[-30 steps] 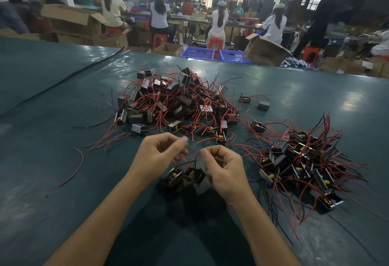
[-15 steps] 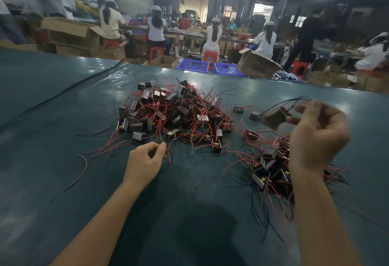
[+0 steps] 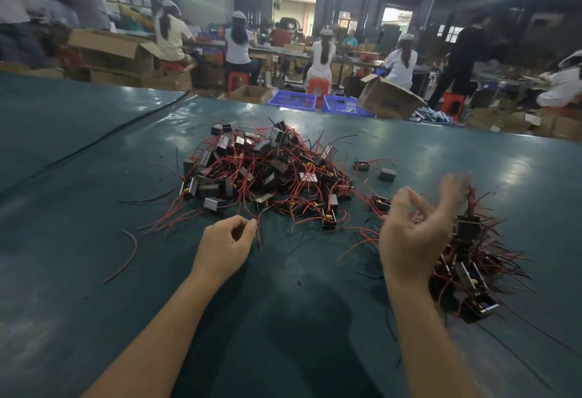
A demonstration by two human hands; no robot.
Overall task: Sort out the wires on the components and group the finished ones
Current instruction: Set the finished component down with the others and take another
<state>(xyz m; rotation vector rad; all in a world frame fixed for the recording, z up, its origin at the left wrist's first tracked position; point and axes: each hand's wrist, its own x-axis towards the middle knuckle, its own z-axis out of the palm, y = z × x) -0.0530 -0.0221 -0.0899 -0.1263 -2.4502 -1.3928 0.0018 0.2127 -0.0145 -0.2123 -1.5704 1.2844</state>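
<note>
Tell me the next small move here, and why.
Probably draw one component off the near edge of the unsorted pile with the left hand. The right hand is open and empty over the finished group, the left sits curled beside that edge, and neither holds a component.

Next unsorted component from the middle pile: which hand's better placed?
Left, probably. The left hand is at the near edge of the unsorted pile, fingertips beside a red wire. The right hand is raised over the right-hand pile.
</note>
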